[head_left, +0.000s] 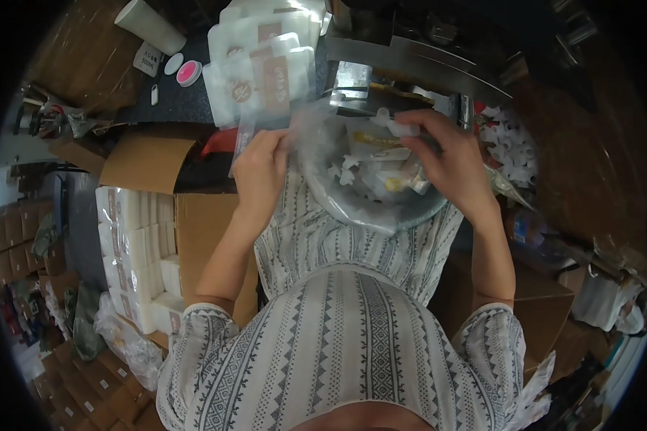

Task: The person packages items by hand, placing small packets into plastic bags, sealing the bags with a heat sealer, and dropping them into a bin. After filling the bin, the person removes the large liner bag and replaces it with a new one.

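My left hand [261, 167] is closed, its thumb and fingers pinched on clear plastic film [310, 129] that looks blurred beside the bin. A narrow translucent strip [244, 144] hangs by the same fingers. Over the right side of a round bin lined with plastic [363, 215], my right hand [449, 158] pinches a small white plastic piece [394, 125]. The bin rests at my lap and holds small white scraps [347, 171] and a flat packet [374, 140] with a yellowish band. A yellow bit [393, 184] lies lower down among clear plastic.
Stacked white printed packs [266, 75] lie on the dark table ahead, near a pink round tub [189, 73] and a white cup [149, 26]. A metal machine [417, 61] stands beyond the bin. At left is an open carton [212, 223] beside white packs [129, 248]. White pieces [507, 147] are heaped at right.
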Demonstrator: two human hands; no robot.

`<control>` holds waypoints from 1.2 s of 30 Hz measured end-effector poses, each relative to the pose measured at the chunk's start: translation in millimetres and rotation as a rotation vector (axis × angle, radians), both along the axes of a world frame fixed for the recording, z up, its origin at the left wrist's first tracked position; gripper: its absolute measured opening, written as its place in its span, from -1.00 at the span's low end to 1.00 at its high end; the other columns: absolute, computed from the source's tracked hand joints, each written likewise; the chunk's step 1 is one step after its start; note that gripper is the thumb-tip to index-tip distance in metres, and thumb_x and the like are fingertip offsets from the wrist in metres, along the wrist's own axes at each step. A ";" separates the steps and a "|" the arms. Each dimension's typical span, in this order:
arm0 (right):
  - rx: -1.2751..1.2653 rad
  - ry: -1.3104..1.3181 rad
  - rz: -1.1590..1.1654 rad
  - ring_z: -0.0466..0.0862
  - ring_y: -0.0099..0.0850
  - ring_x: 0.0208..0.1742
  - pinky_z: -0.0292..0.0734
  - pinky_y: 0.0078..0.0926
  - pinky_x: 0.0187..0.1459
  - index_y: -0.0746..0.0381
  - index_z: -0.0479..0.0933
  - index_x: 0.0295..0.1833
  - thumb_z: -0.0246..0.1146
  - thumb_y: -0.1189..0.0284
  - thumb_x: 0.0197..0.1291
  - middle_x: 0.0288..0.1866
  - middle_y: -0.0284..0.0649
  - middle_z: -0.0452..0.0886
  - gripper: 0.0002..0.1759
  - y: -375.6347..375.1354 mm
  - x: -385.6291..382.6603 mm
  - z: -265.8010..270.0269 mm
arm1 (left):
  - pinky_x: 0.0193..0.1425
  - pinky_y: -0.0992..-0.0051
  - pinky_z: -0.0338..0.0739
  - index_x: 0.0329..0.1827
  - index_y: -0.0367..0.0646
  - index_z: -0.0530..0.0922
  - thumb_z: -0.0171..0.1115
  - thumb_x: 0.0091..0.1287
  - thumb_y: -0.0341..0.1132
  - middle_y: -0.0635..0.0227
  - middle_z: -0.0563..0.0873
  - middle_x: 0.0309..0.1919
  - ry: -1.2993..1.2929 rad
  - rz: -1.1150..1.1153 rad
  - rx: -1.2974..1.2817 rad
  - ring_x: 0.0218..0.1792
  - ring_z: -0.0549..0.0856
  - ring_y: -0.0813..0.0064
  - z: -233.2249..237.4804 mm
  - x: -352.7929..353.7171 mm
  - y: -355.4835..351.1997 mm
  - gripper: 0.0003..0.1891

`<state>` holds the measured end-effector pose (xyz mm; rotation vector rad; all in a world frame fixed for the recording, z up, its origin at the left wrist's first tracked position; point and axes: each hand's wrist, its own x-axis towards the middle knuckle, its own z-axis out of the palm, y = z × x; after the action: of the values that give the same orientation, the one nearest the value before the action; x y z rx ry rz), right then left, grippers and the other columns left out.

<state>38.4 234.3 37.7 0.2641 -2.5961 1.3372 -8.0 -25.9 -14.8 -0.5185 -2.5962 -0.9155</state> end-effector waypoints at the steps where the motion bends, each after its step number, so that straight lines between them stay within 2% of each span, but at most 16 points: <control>1: 0.138 0.130 0.031 0.64 -0.33 -0.28 0.54 -0.38 -0.17 0.25 0.55 -0.03 0.25 0.57 0.12 -0.26 -0.19 0.63 -0.74 -3.4 -4.1 -1.8 | -0.33 0.33 0.49 -0.25 -0.20 0.62 0.24 0.18 -0.48 0.20 0.62 -0.42 0.001 0.001 -0.001 -0.39 0.63 0.12 5.4 3.0 2.0 -0.90; 5: 0.242 0.262 0.146 0.65 -0.24 -0.23 0.54 -0.38 -0.17 0.25 0.54 -0.03 0.24 0.56 0.12 -0.23 -0.16 0.63 -0.74 -5.9 -8.9 0.9 | -0.34 0.36 0.51 -0.23 -0.19 0.62 0.23 0.21 -0.46 0.19 0.63 -0.39 -0.021 -0.224 0.040 -0.40 0.63 0.13 11.4 11.3 12.6 -0.90; 7: -0.001 -0.199 0.228 0.62 -0.40 -0.06 0.50 -0.52 0.00 0.27 0.54 0.03 0.24 0.55 0.16 -0.04 -0.23 0.62 -0.71 -3.8 -4.4 4.0 | -0.35 0.37 0.51 -0.22 -0.18 0.63 0.22 0.23 -0.46 0.19 0.63 -0.39 -0.066 -0.351 0.045 -0.41 0.63 0.12 7.9 14.6 23.2 -0.90; 9: -0.092 -0.229 0.149 0.61 -0.45 -0.06 0.49 -0.54 0.00 0.28 0.53 0.05 0.23 0.55 0.18 -0.03 -0.25 0.62 -0.71 3.7 -3.8 -2.8 | -0.33 0.50 0.52 -0.16 -0.27 0.62 0.21 0.27 -0.43 0.19 0.68 -0.36 -0.290 -0.512 0.075 -0.43 0.67 0.35 1.6 14.9 39.0 -0.86; 10: -0.182 -0.258 0.066 0.60 -0.49 -0.05 0.47 -0.56 0.01 0.30 0.52 0.07 0.22 0.55 0.20 -0.01 -0.26 0.62 -0.70 9.1 -2.9 -7.1 | -0.33 0.50 0.52 -0.16 -0.27 0.62 0.21 0.27 -0.43 0.19 0.68 -0.36 -0.290 -0.516 0.076 -0.43 0.67 0.35 0.2 13.0 49.2 -0.86; 12: -0.201 -0.197 -0.035 0.59 -0.53 -0.05 0.47 -0.57 0.00 0.30 0.51 0.09 0.21 0.55 0.22 0.00 -0.26 0.62 -0.70 21.5 -0.5 -15.8 | -0.37 0.53 0.56 -0.19 -0.35 0.61 0.23 0.31 -0.34 0.21 0.70 -0.39 -0.917 -0.364 0.485 -0.42 0.70 0.48 -2.9 2.8 70.2 -0.80; 17: -0.223 -0.210 -0.114 0.61 -0.53 -0.08 0.51 -0.57 -0.05 0.32 0.50 0.10 0.20 0.52 0.26 -0.04 -0.26 0.64 -0.70 40.6 29.7 -8.9 | -0.26 0.60 0.61 -0.13 -0.46 0.58 0.21 0.36 -0.28 0.22 0.69 -0.31 -1.200 -0.298 0.851 -0.30 0.69 0.58 -10.1 -32.3 103.4 -0.69; 19: -0.385 -0.588 0.027 0.67 -0.46 -0.15 0.54 -0.53 -0.09 0.30 0.55 0.02 0.25 0.46 0.21 -0.19 -0.17 0.68 -0.73 41.7 46.7 -17.4 | -0.23 0.60 0.60 -0.07 -0.47 0.57 0.19 0.37 -0.27 0.22 0.68 -0.25 -1.232 -0.249 0.908 -0.26 0.68 0.58 -8.8 -33.1 105.8 -0.67; 22: -0.056 -0.620 0.281 0.66 -0.33 -0.14 0.55 -0.41 -0.04 0.26 0.56 0.01 0.31 0.39 0.14 -0.14 -0.14 0.66 -0.68 10.8 54.5 -48.8 | -0.27 0.60 0.60 -0.05 -0.41 0.57 0.17 0.38 -0.26 0.30 0.68 -0.25 -1.178 -0.274 0.883 -0.28 0.66 0.61 -22.4 -34.7 93.5 -0.69; 25: 0.427 -0.005 0.264 0.48 -0.17 0.19 0.42 -0.21 0.15 0.13 0.49 0.15 0.39 0.34 -0.01 0.18 -0.16 0.49 -0.46 -20.5 51.8 -134.6 | -0.28 0.48 0.54 -0.08 -0.27 0.61 0.24 0.32 -0.21 0.16 0.69 -0.22 -0.748 -0.212 0.536 -0.25 0.69 0.39 -27.9 -49.7 58.4 -0.71; 27: 0.633 -0.074 0.141 0.40 -0.17 0.27 0.37 -0.18 0.20 0.09 0.47 0.17 0.40 0.29 -0.04 0.23 -0.18 0.43 -0.42 -34.7 38.7 -172.4 | 0.11 0.25 0.42 0.08 -0.14 0.55 0.24 0.29 -0.13 0.08 0.55 0.08 0.037 -0.051 0.010 0.14 0.53 0.13 -31.5 -61.4 30.8 -0.62; 28: 0.831 -0.144 0.003 0.31 -0.18 0.34 0.31 -0.14 0.24 0.05 0.44 0.19 0.40 0.24 -0.06 0.29 -0.20 0.37 -0.37 -36.9 29.9 -191.7 | 0.11 0.25 0.42 0.08 -0.14 0.55 0.24 0.29 -0.13 0.08 0.55 0.08 0.048 -0.030 0.014 0.14 0.53 0.13 -36.1 -66.3 20.8 -0.62; 30: 0.788 -0.343 0.081 0.26 -0.14 0.38 0.14 -0.11 0.34 0.10 0.32 0.30 0.36 0.15 -0.01 0.36 -0.12 0.28 -0.27 -27.7 17.2 -245.9 | 0.37 0.06 0.05 0.26 -0.11 0.40 0.23 0.25 -0.02 0.10 0.33 0.30 0.184 0.093 -0.290 0.36 0.22 0.01 -50.1 -72.4 4.8 -0.43; 31: 0.738 -0.555 0.142 0.20 -0.11 0.43 -0.03 -0.08 0.44 0.14 0.20 0.40 0.31 0.05 0.04 0.42 -0.04 0.20 -0.15 -25.2 10.2 -267.7 | 0.37 0.06 0.05 0.26 -0.11 0.40 0.23 0.25 -0.02 0.10 0.33 0.30 0.189 0.113 -0.294 0.36 0.22 0.01 -60.2 -75.5 0.5 -0.43; 33: 0.672 -0.584 0.153 0.19 -0.11 0.43 -0.03 -0.08 0.44 0.15 0.20 0.41 0.30 0.05 0.04 0.43 -0.04 0.19 -0.15 -16.2 13.2 -286.3 | 0.41 -0.03 -0.15 0.36 -0.10 0.26 0.20 0.25 0.06 0.14 0.20 0.38 0.103 0.070 -0.261 0.41 0.09 -0.01 -76.5 -80.6 -6.2 -0.31; 36: 0.465 -0.714 0.115 0.14 -0.13 0.46 -0.04 -0.08 0.44 0.17 0.17 0.42 0.28 0.04 0.07 0.44 -0.05 0.16 -0.15 -14.0 8.7 -312.1 | 0.42 0.02 -0.14 0.35 -0.13 0.29 0.17 0.25 0.09 0.15 0.24 0.35 0.108 0.090 -0.320 0.41 0.10 0.02 -74.2 -80.0 -5.1 -0.31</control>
<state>47.1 220.4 -274.4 -0.0114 -3.5327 0.9484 -88.0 -31.0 -89.0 -0.5118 -2.6532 -0.4315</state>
